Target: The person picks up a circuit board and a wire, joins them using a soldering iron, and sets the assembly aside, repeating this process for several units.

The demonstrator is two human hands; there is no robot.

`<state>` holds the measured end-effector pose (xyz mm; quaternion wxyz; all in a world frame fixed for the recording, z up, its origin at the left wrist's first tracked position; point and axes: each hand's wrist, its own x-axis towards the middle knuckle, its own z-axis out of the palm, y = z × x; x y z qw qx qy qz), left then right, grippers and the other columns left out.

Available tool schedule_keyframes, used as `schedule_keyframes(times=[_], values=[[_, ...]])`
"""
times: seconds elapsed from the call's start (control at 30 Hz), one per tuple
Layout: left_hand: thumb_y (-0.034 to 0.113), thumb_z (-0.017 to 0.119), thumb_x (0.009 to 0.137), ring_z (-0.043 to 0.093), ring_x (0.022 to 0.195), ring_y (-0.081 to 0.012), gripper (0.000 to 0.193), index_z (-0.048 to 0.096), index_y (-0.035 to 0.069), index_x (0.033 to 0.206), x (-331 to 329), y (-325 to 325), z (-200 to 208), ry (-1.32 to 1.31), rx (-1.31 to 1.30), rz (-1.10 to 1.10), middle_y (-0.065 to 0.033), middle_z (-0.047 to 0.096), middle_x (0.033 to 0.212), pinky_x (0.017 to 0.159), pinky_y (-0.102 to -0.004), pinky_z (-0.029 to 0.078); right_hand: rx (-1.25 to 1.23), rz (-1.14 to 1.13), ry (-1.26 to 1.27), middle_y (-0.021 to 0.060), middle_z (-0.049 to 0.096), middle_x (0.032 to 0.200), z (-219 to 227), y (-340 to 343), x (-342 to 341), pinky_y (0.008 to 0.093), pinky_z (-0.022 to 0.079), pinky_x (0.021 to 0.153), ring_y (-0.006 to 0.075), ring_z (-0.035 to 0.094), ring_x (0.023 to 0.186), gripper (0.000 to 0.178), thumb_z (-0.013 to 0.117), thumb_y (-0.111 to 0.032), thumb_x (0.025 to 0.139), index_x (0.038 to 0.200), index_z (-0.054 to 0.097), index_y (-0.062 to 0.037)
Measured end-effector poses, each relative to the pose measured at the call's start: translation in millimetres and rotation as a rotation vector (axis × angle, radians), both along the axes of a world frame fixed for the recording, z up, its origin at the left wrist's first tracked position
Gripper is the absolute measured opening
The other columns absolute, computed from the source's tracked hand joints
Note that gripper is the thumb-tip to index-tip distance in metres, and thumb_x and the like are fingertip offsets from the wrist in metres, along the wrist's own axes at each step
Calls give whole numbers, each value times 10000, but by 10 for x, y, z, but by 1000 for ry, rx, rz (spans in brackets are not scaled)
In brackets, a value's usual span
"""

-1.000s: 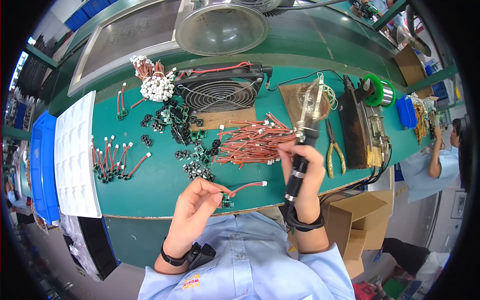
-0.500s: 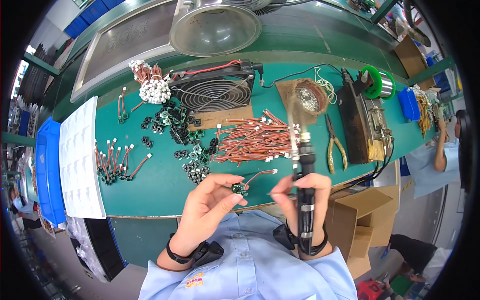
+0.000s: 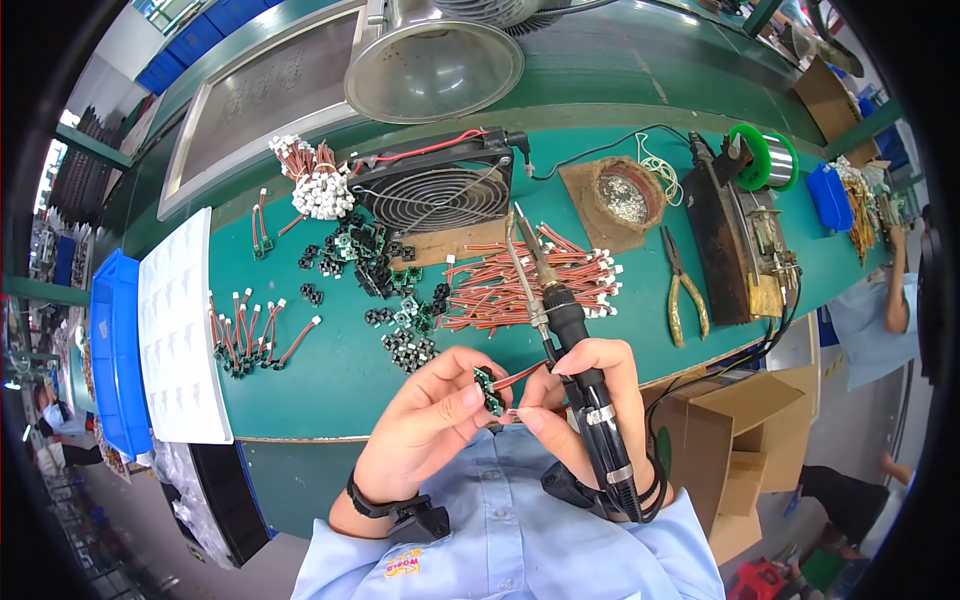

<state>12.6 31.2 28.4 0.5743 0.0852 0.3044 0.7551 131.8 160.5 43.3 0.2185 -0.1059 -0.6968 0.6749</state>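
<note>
Between thumb and fingers, my left hand (image 3: 420, 425) pinches a small green circuit board (image 3: 488, 390) just above the bench's front edge. A short red-and-dark wire lead (image 3: 517, 377) runs from the board toward my right hand (image 3: 618, 380). That hand is wrapped round a black soldering iron (image 3: 568, 320), whose thin tip points up and away over the wire pile. Its thumb and forefinger come together close to the board; whether they also pinch the lead is hard to see. Beyond the hands lie a heap of cut wire leads (image 3: 500, 292) and several small black-and-green parts (image 3: 405, 350).
A black fan (image 3: 440, 192) stands at the back beside a bundle of white-plugged leads (image 3: 322, 190). Rightward are a round solder-scrap dish (image 3: 655, 208), pliers (image 3: 676, 295), a soldering station (image 3: 722, 255) and a solder spool (image 3: 785, 165). Wired boards (image 3: 250, 350) and a white tray (image 3: 180, 330) sit left.
My right hand has moved left, up to the board, and the soldering iron now leans toward the upper left. The board in my left hand has turned more upright.
</note>
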Motion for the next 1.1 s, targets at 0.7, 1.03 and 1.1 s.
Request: schedule_keyframes(times=[0.7, 1.03, 1.1], values=[[209, 571, 880, 494, 908, -234, 247, 472, 44, 1034, 71, 22, -158, -283, 168, -77, -93, 507, 908, 809, -346, 396, 69, -27, 83, 52, 576, 773, 34, -72, -59, 221, 398, 570, 110, 570, 639, 425, 677, 47, 719, 1042, 417, -47], [210, 577, 876, 491, 883, -217, 251, 465, 42, 1026, 77, 16, -135, -209, 82, -67, -83, 506, 881, 769, -322, 394, 137, -11, 136, 59, 592, 731, 37, -29, -76, 190, 383, 497, 70, 525, 564, 432, 682, 37, 731, 1045, 397, -47], [208, 578, 876, 491, 875, -212, 248, 465, 43, 1023, 85, 24, -138, -197, 70, -65, -81, 508, 875, 763, -314, 393, 139, -15, 132, 58, 593, 730, 34, -25, -66, 192, 384, 504, 72, 526, 563, 434, 684, 34, 729, 1045, 398, -47]])
